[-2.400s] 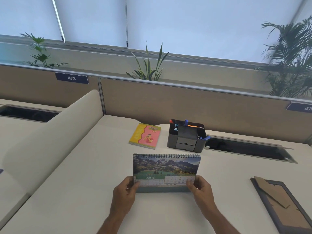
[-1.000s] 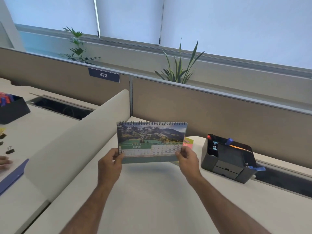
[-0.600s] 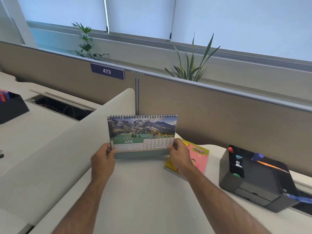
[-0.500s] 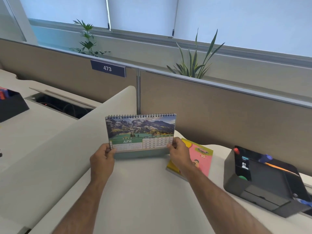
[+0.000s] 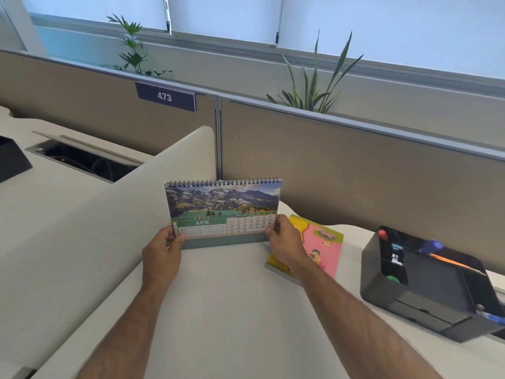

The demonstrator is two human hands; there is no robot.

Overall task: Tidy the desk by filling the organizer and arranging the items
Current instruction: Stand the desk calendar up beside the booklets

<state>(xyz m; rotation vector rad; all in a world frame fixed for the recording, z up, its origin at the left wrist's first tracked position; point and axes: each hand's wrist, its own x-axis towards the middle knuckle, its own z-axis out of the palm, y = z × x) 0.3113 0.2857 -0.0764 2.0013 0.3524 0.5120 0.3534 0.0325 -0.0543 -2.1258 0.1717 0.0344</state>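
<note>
A pale cream desk (image 5: 232,310) runs back to a tan cubicle partition (image 5: 341,170) that carries a dark blue plate reading 473 (image 5: 165,96). A curved cream divider (image 5: 109,214) walls the desk off from the neighbouring one on the left, where an open cable tray (image 5: 82,160) shows. Leafy plants (image 5: 314,86) stand behind the partition under shaded windows (image 5: 382,26). Near the back corner the desk calendar (image 5: 224,212), open at June, stands upright with its base at or just above the desk; which, I cannot tell. The left hand (image 5: 161,255) pinches its lower left corner and the right hand (image 5: 285,242) pinches its lower right corner, thumbs on the front face. A yellow and pink notebook (image 5: 319,247) lies flat just right of the calendar, partly under the right forearm. Further right sits the dark grey organizer (image 5: 426,285) holding pens. Compared with 2.4 seconds ago, the calendar has been carried from the middle of the desk back and to the left, toward the corner by the divider, and the view has swung left with it, so the picture frame seen then is now out of sight.
</note>
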